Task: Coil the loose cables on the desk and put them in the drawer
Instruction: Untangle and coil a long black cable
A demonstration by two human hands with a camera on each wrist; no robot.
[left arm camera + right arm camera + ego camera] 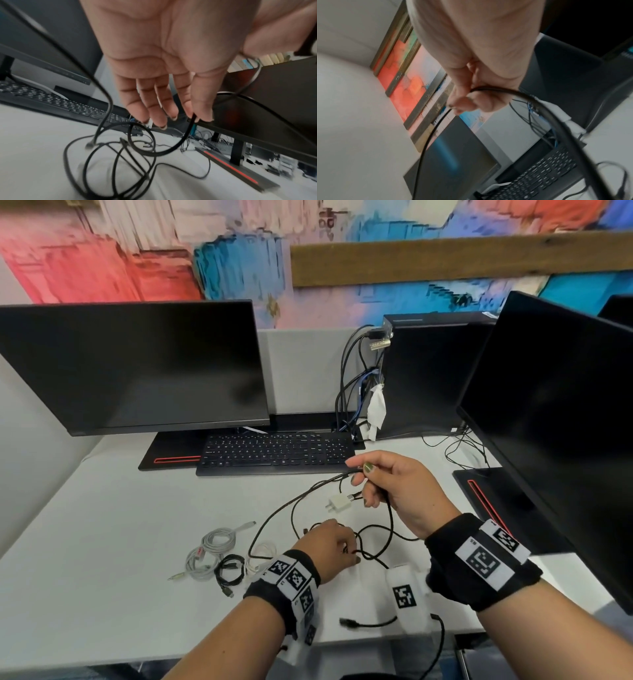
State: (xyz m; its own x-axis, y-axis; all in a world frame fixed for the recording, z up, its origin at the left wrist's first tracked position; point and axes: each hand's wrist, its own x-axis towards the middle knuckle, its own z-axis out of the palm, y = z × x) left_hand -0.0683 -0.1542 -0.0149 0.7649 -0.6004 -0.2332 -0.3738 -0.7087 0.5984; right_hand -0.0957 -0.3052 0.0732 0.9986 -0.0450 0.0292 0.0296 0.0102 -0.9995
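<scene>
the right hand [394, 491] holds the black cable [274, 510] in a closed grip above the tabletop [102, 542]; the left hand [329, 546] pinches its tangled slack. best to feed even loops into the right, freeing each crossing first.

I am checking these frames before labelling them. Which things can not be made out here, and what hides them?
- Drawer: in no view.
- Left hand grip: in the head view its back hides the fingertips; the left wrist view shows a thin black cable at them, blurred.
- Right hand grip on that cable: blurred in the right wrist view.
- Small white wall charger: which cable joins it, too small.
</scene>
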